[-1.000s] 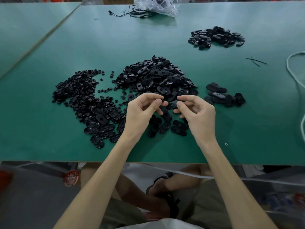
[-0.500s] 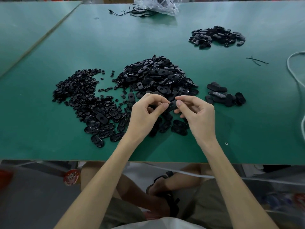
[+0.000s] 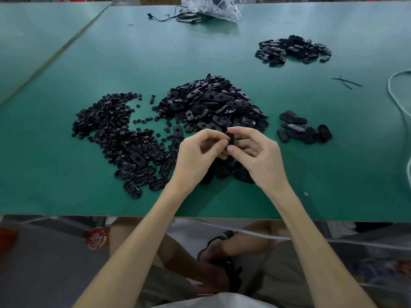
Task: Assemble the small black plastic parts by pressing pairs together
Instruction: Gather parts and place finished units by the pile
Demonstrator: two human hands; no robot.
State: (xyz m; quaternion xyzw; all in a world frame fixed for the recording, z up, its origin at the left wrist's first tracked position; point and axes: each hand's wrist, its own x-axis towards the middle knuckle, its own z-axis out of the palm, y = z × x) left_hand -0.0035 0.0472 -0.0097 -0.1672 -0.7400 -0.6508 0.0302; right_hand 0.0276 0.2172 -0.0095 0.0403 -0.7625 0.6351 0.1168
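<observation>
Press step in hand — left hand (image 3: pixel 195 156) and right hand (image 3: pixel 258 156) both pinch one black part (image 3: pixel 230 138); next probably needs a firm squeeze.

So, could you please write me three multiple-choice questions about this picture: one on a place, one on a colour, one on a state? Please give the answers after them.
1. Where does the clear plastic bag lie?
A. at the far edge of the table
B. on the floor
C. on the person's lap

2. What colour is the table top?
A. white
B. green
C. red

3. What are the left hand and right hand doing?
A. lying flat on the table
B. hanging below the table
C. holding one black part between their fingertips

Answers: 1 A, the bag lies crumpled at the far edge; 2 B, the bare surface is green everywhere; 3 C, the fingertips of both hands meet on the part, above the table.
</observation>
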